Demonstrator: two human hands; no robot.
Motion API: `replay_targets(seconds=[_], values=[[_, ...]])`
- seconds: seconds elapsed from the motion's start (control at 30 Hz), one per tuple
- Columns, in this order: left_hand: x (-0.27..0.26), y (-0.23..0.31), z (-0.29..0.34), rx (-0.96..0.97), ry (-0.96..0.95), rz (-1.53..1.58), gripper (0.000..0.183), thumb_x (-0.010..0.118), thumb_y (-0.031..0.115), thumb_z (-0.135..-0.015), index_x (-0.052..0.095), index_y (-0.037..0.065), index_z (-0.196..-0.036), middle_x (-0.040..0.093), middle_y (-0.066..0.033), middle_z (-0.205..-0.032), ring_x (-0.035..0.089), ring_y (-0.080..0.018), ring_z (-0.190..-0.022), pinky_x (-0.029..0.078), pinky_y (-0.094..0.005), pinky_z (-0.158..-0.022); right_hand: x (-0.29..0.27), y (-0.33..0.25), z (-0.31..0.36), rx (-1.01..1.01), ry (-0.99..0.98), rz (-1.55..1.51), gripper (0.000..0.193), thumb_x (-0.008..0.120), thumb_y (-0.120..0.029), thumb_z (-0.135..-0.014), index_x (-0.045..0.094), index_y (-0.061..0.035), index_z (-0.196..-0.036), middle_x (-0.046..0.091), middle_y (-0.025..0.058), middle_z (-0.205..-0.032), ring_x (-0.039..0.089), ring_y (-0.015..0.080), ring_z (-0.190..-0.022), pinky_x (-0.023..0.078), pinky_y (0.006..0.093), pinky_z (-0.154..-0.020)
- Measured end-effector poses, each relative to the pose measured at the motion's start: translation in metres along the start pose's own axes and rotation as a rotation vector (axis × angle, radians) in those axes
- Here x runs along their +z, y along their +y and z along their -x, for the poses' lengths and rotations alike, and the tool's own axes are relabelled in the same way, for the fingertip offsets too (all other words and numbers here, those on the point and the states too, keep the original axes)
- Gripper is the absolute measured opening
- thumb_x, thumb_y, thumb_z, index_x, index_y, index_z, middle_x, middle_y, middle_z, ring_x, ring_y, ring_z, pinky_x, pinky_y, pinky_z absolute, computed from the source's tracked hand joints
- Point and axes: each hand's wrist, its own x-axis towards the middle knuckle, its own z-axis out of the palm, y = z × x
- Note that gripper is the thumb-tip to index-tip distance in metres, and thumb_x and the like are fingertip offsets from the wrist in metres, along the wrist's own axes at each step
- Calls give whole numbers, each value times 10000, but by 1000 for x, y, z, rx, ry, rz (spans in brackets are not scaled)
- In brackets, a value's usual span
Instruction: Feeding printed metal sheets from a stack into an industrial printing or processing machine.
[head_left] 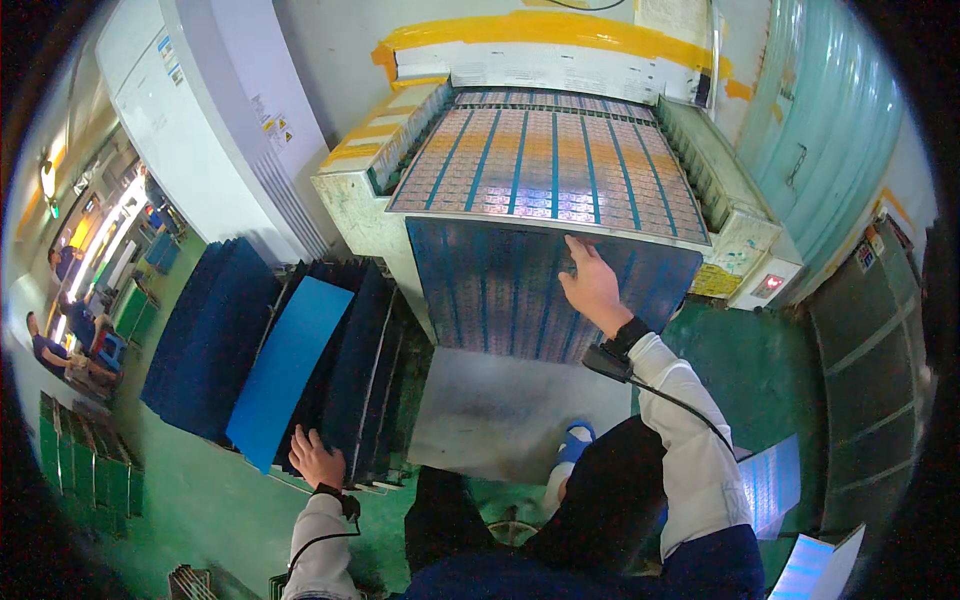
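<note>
A large panel [540, 160] with rows of small copper-coloured printed patterns and blue stripes lies on the machine's outlet. Below its front edge, a dark sheet-like front [480, 280] shows the same pattern, perhaps as a reflection. My right hand [595, 285] is just under that edge, fingers stretched upward and nothing visible in them; whether the fingertips touch the front cannot be told. At lower left my left hand [317, 460], fingers spread, is beside the near end of a bright blue sheet [290, 365], which leans in a rack among dark blue panels [215, 330].
White side rails [730, 190] flank the outlet. A small box with a red light [770, 285] sits at its right. Dark panels [870, 350] stand far right, with patterned sheets [775, 485] near my right arm. A grey plate [510, 415] lies on the green floor. People [75, 325] sit far left.
</note>
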Motion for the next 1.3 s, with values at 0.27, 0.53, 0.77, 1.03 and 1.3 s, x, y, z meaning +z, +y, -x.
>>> replay_targets(seconds=[0.27,0.53,0.77,1.03,1.3], values=[[1,4,1,18,-11,9,641,729,195,-753,572,33,-1352,457,-197,-1578,423,-394,-1435,340,-554,-1145,-15,-9,-1,-10,0,121,592,771,-120,-849,565,-58,-1401,593,202,-1322,666,407,-1134,582,480,-915],[-4,7,-2,11,-22,2,646,752,213,-759,567,34,-1351,450,-201,-1584,424,-399,-1433,336,-555,-1148,-16,-10,-6,-82,94,184,500,768,-86,-837,621,-65,-1315,606,159,-1207,667,382,-1081,576,468,-873],[-6,6,0,11,-18,9,636,751,222,-760,574,40,-1343,452,-197,-1579,420,-392,-1436,331,-556,-1153,-20,-13,-12,-194,158,272,356,793,-68,-794,676,-62,-1130,595,134,-1119,632,352,-1065,551,464,-879],[-10,7,-1,8,14,27,610,720,204,-758,596,55,-1336,468,-179,-1573,420,-386,-1440,324,-558,-1156,-30,-33,-7,-188,83,328,218,757,-134,-834,605,-63,-972,640,121,-1001,643,349,-1045,507,488,-876],[-16,5,-1,-9,-29,33,626,766,218,-760,600,66,-1344,455,-169,-1584,407,-372,-1455,321,-556,-1163,-25,-50,6,-236,-254,135,184,765,-196,-837,643,-72,-893,680,156,-903,685,396,-905,545,528,-794]])
